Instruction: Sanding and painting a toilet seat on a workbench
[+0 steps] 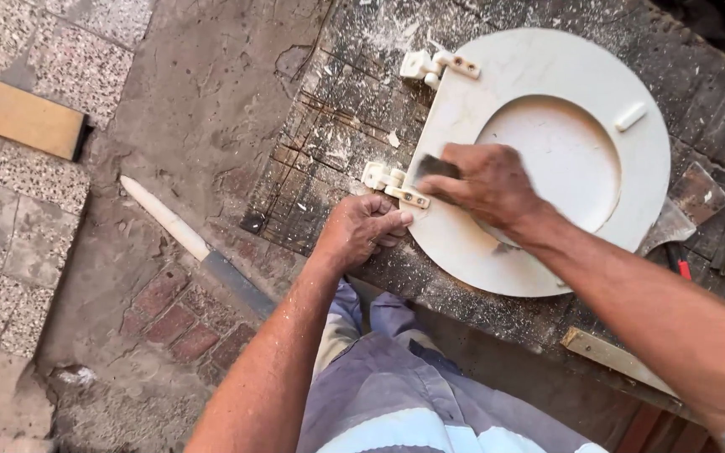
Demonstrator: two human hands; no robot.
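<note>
Far left on the stone floor (35,218) lies a flat wooden board (18,113), and nearer the middle a long tool with a pale handle and dark blade (199,247) rests on the ground. The dusty, scratched surface (337,126) carries a cream toilet seat (547,151), lying flat with its two hinges (396,183) pointing left.

The left hand (362,228) is clenched on the near hinge at the seat's edge, wrist bent down, forearm coming up from the lower middle. It pins the seat against the surface.

The right hand (484,180) lies palm down over the left part of the seat, fingers (455,186) pressed flat on a small dark sanding block (436,166), grasping it against the seat's rim. The forearm stretches in from the lower right.

Judging from this, good work here calls for short, even strokes with flat pressure, keeping the block off the hinge screws and the left grip firm so the seat does not skate.

At far right lie a scraper (669,225) and a metal strip (614,356).
</note>
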